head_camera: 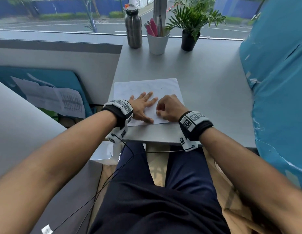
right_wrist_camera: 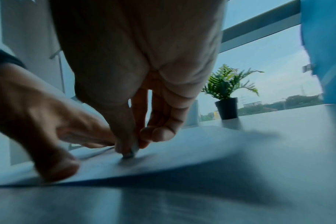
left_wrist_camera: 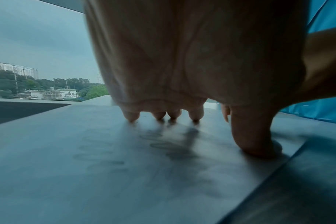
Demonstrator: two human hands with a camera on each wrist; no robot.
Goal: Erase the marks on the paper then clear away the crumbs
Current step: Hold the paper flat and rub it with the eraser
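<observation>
A white sheet of paper (head_camera: 146,88) lies on the grey table (head_camera: 205,81) near its front edge, with faint pencil marks (left_wrist_camera: 163,145) under my left palm. My left hand (head_camera: 143,107) lies flat on the sheet's near left part, fingers spread and straight, thumb pressed down (left_wrist_camera: 257,144). Just right of it my right hand (head_camera: 168,108) is curled, thumb and fingers pinching a small grey eraser (right_wrist_camera: 131,152) whose tip touches the paper (right_wrist_camera: 182,148). In the right wrist view the left hand (right_wrist_camera: 48,121) sits close beside the eraser. Crumbs are too small to make out.
Along the table's far edge by the window stand a metal bottle (head_camera: 133,29), a white cup of pens (head_camera: 157,41) and a potted plant (head_camera: 190,32). A blue wrapped object (head_camera: 278,81) borders the table on the right. A grey partition (head_camera: 62,53) stands left.
</observation>
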